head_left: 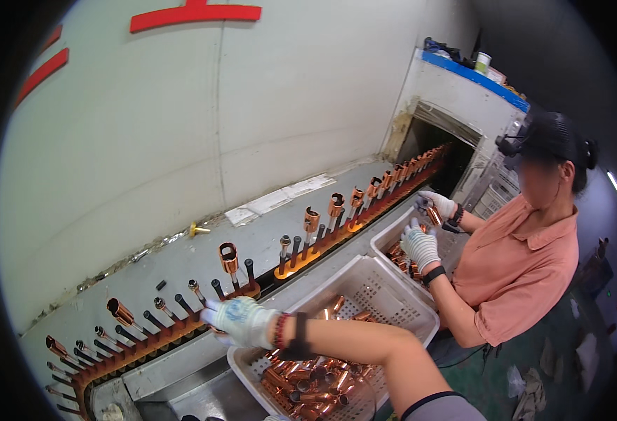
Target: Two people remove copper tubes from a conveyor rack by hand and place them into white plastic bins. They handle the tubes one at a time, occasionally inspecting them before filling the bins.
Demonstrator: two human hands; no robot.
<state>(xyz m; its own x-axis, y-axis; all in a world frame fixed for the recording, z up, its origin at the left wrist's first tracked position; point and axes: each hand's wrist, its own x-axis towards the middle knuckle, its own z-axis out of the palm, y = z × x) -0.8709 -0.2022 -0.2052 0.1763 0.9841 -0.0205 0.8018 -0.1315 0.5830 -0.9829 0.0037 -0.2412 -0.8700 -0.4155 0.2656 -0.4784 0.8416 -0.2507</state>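
My right hand point(242, 323), in a white knit glove, reaches across to the near side of a rusty orange chain conveyor point(161, 342). Its fingers are bent closed beside the conveyor's pegs. A coppery glint shows under the fingertips, but I cannot make out what is held. Slotted copper tubes point(229, 257) stand on some pegs, while other pegs, black-tipped, are bare. Below my right forearm, a white perforated basket point(413, 309) holds a pile of loose copper tubes point(315, 386). Only a sliver of pale glove, apparently my left hand point(275, 418), shows at the lower edge; its fingers are hidden.
On the right, a co-worker point(519, 259) in white gloves handles copper pieces over a second basket point(377, 241). The conveyor runs into a dark opening point(434, 140) at the far right. A pale wall point(126, 140) rises behind it. A metal tray point(206, 396) lies left of my basket.
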